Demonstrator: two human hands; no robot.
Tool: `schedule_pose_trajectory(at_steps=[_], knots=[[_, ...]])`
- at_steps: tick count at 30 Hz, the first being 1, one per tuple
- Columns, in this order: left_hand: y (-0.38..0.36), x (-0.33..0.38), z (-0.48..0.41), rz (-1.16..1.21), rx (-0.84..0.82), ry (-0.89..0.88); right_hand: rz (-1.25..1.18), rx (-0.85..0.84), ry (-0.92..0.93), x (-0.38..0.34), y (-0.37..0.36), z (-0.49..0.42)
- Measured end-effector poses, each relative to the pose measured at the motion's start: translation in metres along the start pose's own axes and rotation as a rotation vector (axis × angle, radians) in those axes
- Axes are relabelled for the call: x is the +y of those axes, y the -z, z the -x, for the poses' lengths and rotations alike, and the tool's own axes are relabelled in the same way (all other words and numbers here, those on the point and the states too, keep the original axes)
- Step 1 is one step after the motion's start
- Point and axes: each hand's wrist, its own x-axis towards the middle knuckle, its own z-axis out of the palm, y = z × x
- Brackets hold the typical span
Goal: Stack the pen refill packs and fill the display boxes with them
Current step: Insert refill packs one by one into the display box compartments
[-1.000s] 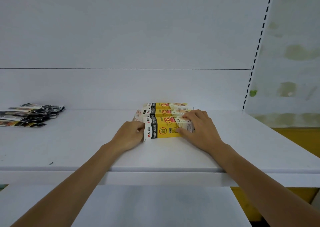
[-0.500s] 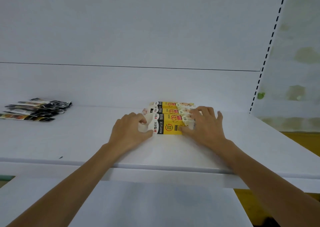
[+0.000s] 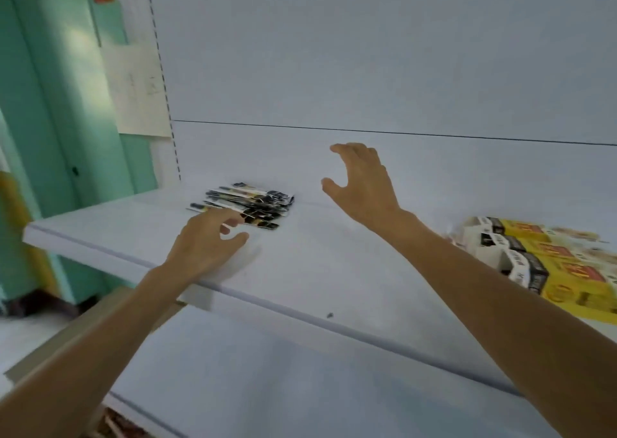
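The display boxes [image 3: 547,264] are cut off at the right edge of view, their print blurred. Single refill packs [image 3: 253,204] cannot be told apart in the pile lying near the shelf's [image 3: 334,270] back left corner. Its near left end is overlapped by the loosely spread fingers [image 3: 213,220] of the left hand [image 3: 207,244]; contact cannot be confirmed. The right hand [image 3: 364,184] is held raised right of the pile, fingers wide, nothing gripped.

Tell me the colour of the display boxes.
The display boxes are yellow with black-and-white ends; head view.
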Motion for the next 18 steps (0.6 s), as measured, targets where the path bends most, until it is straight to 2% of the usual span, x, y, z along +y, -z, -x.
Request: schedule_pose_trajectory(at_steps=[4, 8, 18], knots=[[0.027, -0.069, -0.039, 0.021, -0.013, -0.015, -0.016, -0.085, 0.005, -0.043, -0.063, -0.037], [0.035, -0.115, -0.084, -0.002, -0.100, -0.136, 0.012, -0.168, -0.059, -0.061, -0.111, -0.066], [-0.009, -0.129, -0.165, -0.152, -0.339, -0.420, 0.087, -0.157, -0.316, -0.047, -0.153, -0.074]])
